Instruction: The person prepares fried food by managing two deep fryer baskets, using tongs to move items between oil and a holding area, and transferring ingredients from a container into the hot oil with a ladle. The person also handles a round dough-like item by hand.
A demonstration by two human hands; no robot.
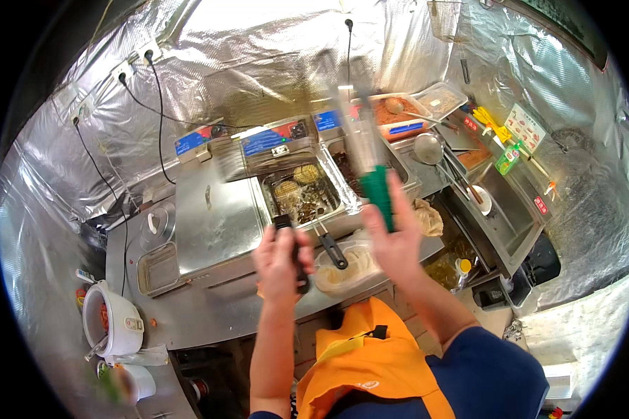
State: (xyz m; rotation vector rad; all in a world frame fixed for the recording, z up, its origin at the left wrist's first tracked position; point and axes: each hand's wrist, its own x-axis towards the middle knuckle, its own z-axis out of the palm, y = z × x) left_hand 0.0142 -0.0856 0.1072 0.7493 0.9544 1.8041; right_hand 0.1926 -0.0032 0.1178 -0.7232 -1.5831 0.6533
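My left hand [281,258] is closed round a black handle [301,274] in front of the fryer. A blurred wire grid [229,159] shows beyond it; whether it joins this handle I cannot tell. My right hand [398,227] grips the green handle [377,195] of a long metal tool, raised over the right fryer well. Motion smears its far end, which seems to split into two prongs, like tongs. In the middle fryer well [257,183], round yellowish pieces [305,173] sit in bubbling oil. A second black basket handle [333,251] sticks out towards me.
A clear tub [356,269] of pale contents stands before the fryer. Left are a steel cover [213,216], a pot lid [156,225] and a white cooker [122,332]. Right are a tray of reddish food [381,112], ladles [428,149] and a sink [521,230].
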